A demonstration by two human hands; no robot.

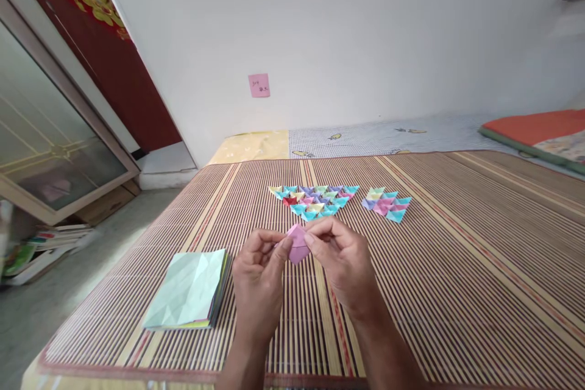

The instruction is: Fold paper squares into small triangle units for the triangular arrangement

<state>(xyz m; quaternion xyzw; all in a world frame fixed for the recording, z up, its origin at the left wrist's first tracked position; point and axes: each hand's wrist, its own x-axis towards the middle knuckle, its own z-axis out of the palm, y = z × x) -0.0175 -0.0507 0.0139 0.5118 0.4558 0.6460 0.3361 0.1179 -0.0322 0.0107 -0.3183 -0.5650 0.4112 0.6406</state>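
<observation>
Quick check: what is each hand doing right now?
Left hand: pinching the pink paper.
Right hand: pinching the same paper's other side.

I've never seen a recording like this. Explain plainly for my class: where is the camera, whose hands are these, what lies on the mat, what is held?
No machine here: one person works bare-handed, and the single picture comes from a camera on their head, looking forward and down. The left hand and right hand together pinch a folded pink paper above a striped mat. Left of them lies a paper stack, pale green on top. Beyond lie two groups of small coloured folded pieces, a large group and a small group.
</observation>
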